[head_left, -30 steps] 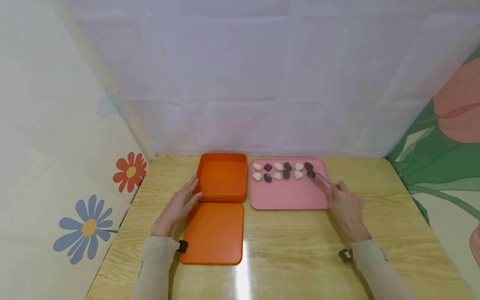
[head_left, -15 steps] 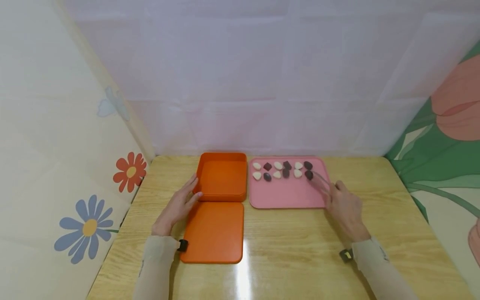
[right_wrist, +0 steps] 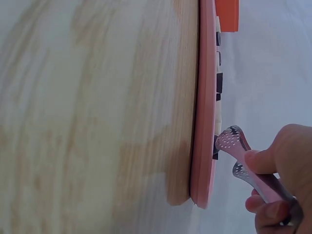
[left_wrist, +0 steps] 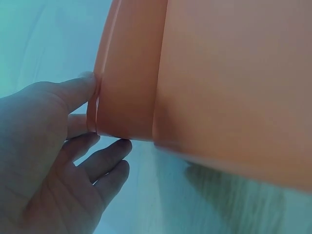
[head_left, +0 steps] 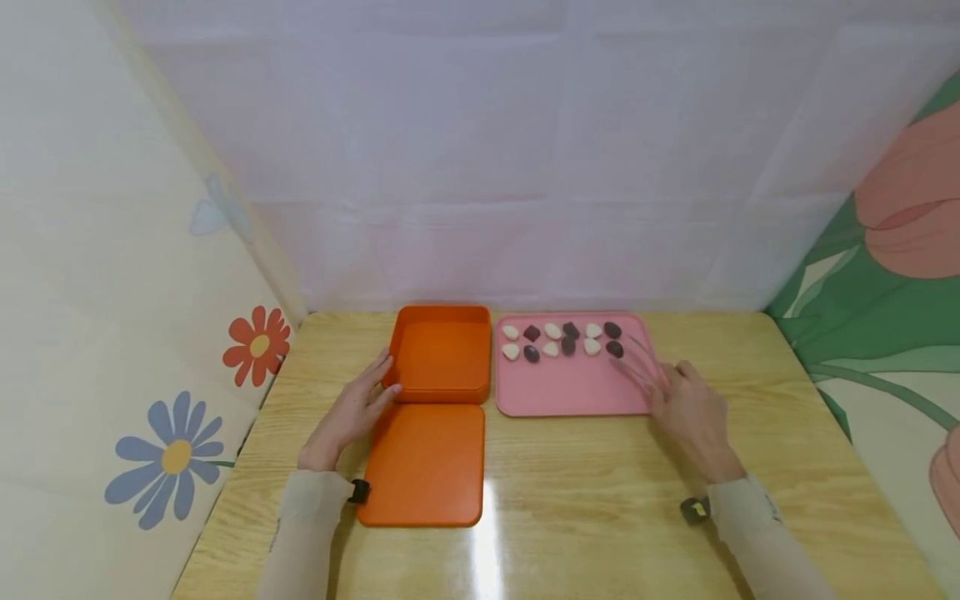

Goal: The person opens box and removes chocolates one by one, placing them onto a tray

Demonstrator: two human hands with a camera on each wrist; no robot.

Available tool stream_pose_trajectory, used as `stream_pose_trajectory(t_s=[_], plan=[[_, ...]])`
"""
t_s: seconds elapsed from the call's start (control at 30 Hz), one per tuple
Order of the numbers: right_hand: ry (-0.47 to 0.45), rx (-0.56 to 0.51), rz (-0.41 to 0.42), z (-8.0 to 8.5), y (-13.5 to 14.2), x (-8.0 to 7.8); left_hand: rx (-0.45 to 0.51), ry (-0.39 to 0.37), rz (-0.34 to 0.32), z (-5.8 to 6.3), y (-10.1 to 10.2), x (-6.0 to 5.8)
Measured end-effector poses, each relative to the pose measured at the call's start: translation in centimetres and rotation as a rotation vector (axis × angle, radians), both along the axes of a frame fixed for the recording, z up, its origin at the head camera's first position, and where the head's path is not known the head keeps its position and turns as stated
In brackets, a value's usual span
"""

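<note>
My right hand (head_left: 692,412) grips metal tongs (right_wrist: 251,168) with perforated tips. Their two arms stand spread on either side of the nearest dark chocolate (head_left: 615,349), with no visible grip on it. Two rows of white and dark chocolates lie on the pink tray (head_left: 573,396), egg-shaped, heart-like and squarish. At the left, the fingers and thumb of my left hand (head_left: 352,421) rest against the front left corner of an open orange box (head_left: 442,396), which holds nothing visible. Up close in the left wrist view, the thumb touches the box's edge and the other fingers are loosely bent beside it.
A flat orange lid (head_left: 423,467) lies in front of the box on the wooden table (head_left: 570,500). Box and tray stand almost side by side near the back edge, before a pale cloth backdrop (head_left: 465,167). Flower-patterned cloths flank both sides.
The tongs were closed round a dark chocolate at the right end of the front row; their arms have spread and let it go there. My left hand has stayed at the box.
</note>
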State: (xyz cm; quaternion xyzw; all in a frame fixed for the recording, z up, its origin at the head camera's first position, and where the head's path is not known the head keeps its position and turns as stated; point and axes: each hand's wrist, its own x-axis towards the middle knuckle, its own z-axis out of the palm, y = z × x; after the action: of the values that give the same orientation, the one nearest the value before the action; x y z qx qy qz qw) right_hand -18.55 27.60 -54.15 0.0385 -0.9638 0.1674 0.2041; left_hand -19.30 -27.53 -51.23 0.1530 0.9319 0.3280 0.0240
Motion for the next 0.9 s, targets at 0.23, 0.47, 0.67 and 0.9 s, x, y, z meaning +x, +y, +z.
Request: stream_pose_trajectory(t_s=[0.23, 0.47, 0.67, 0.9], plan=[[0.043, -0.037, 0.009, 0.1, 0.8, -0.2, 0.004, -0.007, 0.004, 0.2, 0.1, -0.2], [-0.031, -0.141, -0.033, 0.5, 1.8, -0.7, 0.037, 0.005, -0.003, 0.1, 0.0, -0.1], [-0.078, -0.222, -0.026, 0.2, 2.9, -1.1, 0.055, 0.020, -0.011, -0.1, 0.0, -0.2], [-0.115, -0.293, 0.009, -0.2, 4.1, -2.2, 0.071, 0.016, 0.001, -0.1, 0.0, -0.3]])
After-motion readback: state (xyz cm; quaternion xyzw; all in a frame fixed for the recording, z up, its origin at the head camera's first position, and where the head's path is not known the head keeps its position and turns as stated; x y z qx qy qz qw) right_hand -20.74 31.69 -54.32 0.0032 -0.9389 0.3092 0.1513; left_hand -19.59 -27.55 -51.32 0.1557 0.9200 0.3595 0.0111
